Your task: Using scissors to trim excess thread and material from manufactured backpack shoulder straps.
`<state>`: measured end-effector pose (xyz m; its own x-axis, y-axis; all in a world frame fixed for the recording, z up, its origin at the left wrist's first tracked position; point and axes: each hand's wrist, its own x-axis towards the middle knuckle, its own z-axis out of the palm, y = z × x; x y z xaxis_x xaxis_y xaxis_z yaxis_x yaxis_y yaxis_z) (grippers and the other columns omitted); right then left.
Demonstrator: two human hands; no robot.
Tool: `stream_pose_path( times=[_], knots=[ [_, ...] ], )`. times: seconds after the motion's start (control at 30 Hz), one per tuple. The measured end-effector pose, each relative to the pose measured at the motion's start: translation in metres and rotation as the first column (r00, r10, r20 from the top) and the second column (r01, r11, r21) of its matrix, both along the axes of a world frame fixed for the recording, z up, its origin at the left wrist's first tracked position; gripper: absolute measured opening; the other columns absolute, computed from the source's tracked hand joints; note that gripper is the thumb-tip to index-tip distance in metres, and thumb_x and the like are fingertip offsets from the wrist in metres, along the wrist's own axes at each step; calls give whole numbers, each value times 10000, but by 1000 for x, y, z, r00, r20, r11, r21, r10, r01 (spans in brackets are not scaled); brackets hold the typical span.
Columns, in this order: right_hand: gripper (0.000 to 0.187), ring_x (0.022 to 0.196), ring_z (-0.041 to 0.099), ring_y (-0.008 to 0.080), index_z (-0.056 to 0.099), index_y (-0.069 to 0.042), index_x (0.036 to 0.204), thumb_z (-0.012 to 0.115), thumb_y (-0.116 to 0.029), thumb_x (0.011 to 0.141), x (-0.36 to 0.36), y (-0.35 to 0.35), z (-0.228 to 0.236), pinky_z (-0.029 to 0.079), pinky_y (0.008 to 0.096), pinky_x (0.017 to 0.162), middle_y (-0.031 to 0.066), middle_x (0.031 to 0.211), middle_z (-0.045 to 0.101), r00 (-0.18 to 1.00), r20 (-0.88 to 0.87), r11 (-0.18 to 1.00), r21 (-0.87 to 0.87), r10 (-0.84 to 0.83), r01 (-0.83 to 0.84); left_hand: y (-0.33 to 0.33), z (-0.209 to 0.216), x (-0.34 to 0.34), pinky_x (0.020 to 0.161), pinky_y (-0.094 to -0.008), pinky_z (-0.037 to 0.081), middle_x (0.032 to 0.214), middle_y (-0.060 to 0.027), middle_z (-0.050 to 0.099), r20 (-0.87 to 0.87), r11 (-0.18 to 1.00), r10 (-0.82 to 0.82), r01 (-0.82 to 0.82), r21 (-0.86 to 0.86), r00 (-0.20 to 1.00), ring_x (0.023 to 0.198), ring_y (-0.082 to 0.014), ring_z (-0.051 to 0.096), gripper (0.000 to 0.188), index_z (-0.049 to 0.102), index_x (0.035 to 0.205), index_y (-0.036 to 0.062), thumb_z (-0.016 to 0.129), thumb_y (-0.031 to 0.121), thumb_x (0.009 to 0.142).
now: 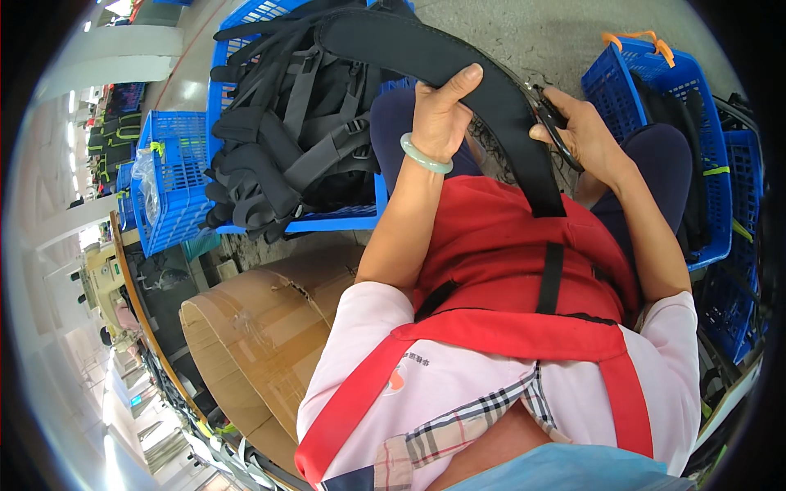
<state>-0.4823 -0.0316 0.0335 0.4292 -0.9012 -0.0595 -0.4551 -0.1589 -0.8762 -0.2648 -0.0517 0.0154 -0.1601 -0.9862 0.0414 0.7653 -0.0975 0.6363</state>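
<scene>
A long, curved black padded strap [393,41] runs from over the blue basket on the left down to my lap. My left hand [443,110] is closed round its middle, thumb lying on top and the other fingers underneath. At the strap's right edge, my right hand [583,131] grips a pair of scissors [560,141] with black handles. Their metal end lies close against the edge; whether the blades touch it I cannot tell. The strap's squared lower end rests on my red apron [508,245].
Left of my knees, a blue plastic basket [299,222] is heaped with black straps and padded pieces [286,139]. Another blue basket [176,172] stands farther left. More blue baskets [610,90] with dark pieces are at my right. A large cardboard box [254,335] sits beside my left arm.
</scene>
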Motion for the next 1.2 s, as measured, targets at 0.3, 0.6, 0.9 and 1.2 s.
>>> stream_pose_path(
  times=[0.3,0.6,0.9,1.2],
  knots=[
    [475,658,382,113,561,28,873,717,-418,826,-3,-25,33,375,291,589,37,652,422,999,44,997,-75,11,-8,-26,33,-4,795,-308,518,917,-35,672,72,991,-6,15,-129,997,853,-153,642,144,667,938,46,700,-20,815],
    [393,668,429,83,566,-15,881,741,-361,816,-14,-28,29,365,245,587,-2,678,453,953,224,973,-65,-202,222,-13,-6,-44,798,-280,499,924,-14,659,511,956,-201,282,-86,836,879,-127,614,309,658,1011,29,787,17,730],
    [331,692,526,54,626,-12,901,754,-306,819,-9,-11,15,421,205,610,-8,758,590,869,431,970,84,-243,230,8,6,-36,712,-253,505,866,-58,671,728,955,183,58,-292,661,800,-114,626,295,646,1037,-24,726,167,828],
    [442,589,506,110,584,-2,980,732,-387,820,-17,-7,21,437,262,561,56,709,558,967,42,967,-22,-251,252,16,-2,-36,711,-244,524,878,-51,680,300,985,-154,171,-32,941,776,-116,640,174,653,1000,-4,693,83,854]
  ],
)
